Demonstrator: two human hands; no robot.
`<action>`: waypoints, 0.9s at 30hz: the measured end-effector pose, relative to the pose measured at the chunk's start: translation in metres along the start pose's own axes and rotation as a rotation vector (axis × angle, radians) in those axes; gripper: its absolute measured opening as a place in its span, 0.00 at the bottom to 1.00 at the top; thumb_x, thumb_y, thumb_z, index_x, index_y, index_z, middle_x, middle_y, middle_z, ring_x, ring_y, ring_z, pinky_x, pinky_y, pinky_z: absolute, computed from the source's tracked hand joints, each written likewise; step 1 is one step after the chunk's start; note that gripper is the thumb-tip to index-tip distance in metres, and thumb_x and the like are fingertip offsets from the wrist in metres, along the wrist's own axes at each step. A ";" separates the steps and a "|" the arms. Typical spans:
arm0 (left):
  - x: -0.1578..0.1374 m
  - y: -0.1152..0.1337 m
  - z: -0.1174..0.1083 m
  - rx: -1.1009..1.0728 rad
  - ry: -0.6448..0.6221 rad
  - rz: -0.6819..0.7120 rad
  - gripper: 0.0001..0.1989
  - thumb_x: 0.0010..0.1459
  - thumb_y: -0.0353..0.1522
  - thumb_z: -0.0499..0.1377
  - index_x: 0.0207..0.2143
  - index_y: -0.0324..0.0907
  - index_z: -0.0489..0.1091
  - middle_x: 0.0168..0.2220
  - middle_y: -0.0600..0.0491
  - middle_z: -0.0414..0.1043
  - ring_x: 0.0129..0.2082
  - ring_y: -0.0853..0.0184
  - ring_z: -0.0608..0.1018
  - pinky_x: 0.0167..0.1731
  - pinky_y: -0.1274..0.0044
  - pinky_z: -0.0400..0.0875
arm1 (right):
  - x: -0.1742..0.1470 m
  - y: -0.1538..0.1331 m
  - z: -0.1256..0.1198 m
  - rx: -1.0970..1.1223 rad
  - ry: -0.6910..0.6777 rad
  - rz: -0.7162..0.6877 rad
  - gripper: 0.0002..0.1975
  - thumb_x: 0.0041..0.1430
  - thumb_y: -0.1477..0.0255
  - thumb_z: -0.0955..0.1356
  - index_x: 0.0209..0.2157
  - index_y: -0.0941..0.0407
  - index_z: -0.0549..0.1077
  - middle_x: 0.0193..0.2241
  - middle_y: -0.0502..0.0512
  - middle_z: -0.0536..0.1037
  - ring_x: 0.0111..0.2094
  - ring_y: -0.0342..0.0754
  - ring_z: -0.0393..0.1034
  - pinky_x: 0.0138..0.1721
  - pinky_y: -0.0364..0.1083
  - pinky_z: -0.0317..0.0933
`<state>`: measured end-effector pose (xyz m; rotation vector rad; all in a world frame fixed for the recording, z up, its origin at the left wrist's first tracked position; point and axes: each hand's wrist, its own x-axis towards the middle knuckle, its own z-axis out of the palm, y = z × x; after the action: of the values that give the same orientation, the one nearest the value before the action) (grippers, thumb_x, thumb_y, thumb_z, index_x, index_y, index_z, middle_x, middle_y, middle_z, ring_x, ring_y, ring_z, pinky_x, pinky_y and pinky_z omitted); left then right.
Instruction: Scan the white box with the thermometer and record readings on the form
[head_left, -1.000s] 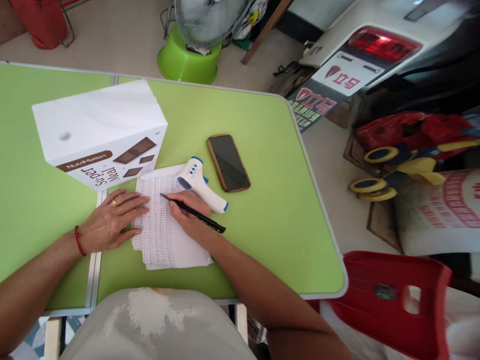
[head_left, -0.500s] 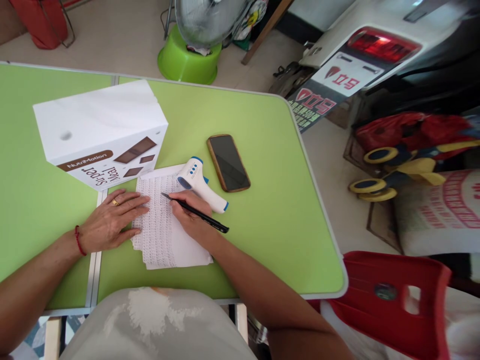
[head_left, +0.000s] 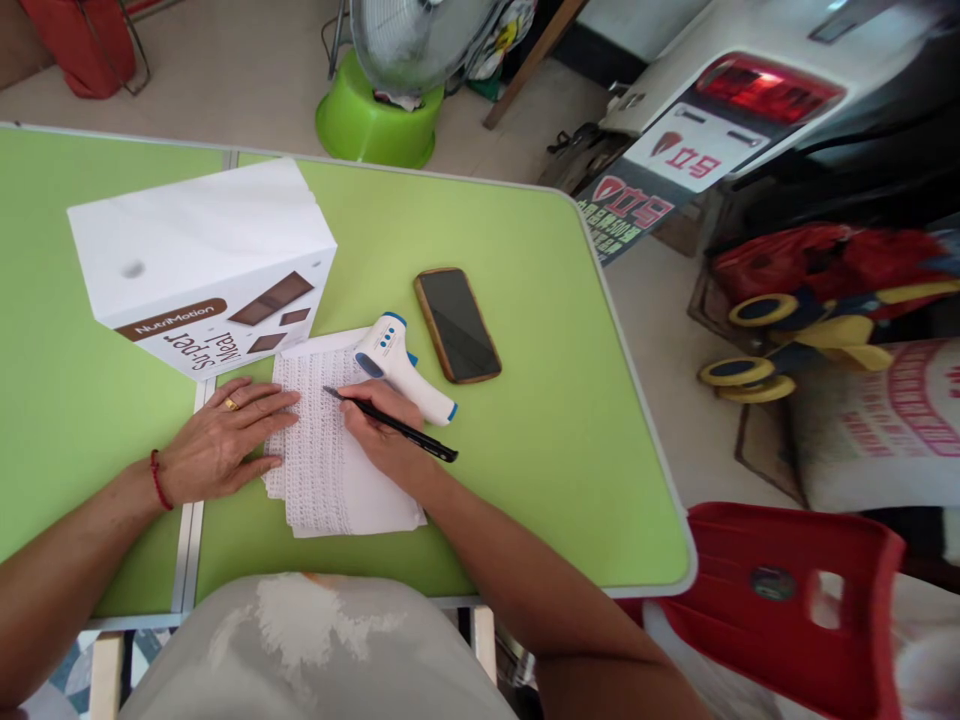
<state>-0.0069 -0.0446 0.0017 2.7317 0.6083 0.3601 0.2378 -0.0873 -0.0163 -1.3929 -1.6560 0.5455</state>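
Sheets of white paper (head_left: pixel 315 470) covered with rows of small handwriting lie on the green table. My right hand (head_left: pixel 382 425) grips a black pen (head_left: pixel 412 434), its tip at the written columns near the upper middle of the top sheet. Flat and with fingers spread, my left hand (head_left: pixel 225 445) rests at the paper's left edge, fingertips on the sheet. Just beyond my right hand lies a white and blue infrared thermometer (head_left: pixel 409 375), partly over the paper. The part of the sheet under my right hand is hidden.
A white NutriMotion box (head_left: pixel 202 240) stands behind my left hand. A phone in a brown case (head_left: pixel 457 325) lies right of the thermometer. Past the green table (head_left: pixel 570 450) are a red chair (head_left: pixel 787 600), a fan on a green tub (head_left: pixel 375 120) and a scooter (head_left: pixel 765 90).
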 end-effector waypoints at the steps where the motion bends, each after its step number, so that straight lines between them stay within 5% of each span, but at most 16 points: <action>1: 0.000 0.000 0.000 0.005 0.002 0.004 0.20 0.67 0.39 0.52 0.58 0.40 0.63 0.62 0.45 0.62 0.62 0.54 0.63 0.60 0.57 0.57 | 0.000 0.000 0.000 0.002 0.002 -0.003 0.06 0.58 0.74 0.65 0.34 0.53 0.74 0.28 0.50 0.78 0.28 0.44 0.73 0.30 0.45 0.69; 27: 0.000 -0.001 0.000 0.013 0.009 0.012 0.20 0.67 0.39 0.52 0.57 0.39 0.63 0.62 0.44 0.63 0.62 0.54 0.64 0.60 0.57 0.57 | 0.000 0.001 0.001 0.042 0.038 -0.046 0.06 0.58 0.76 0.65 0.34 0.53 0.73 0.27 0.49 0.78 0.27 0.43 0.72 0.30 0.43 0.68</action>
<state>-0.0075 -0.0441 0.0012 2.7487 0.5982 0.3733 0.2379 -0.0869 -0.0178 -1.3239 -1.6338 0.5213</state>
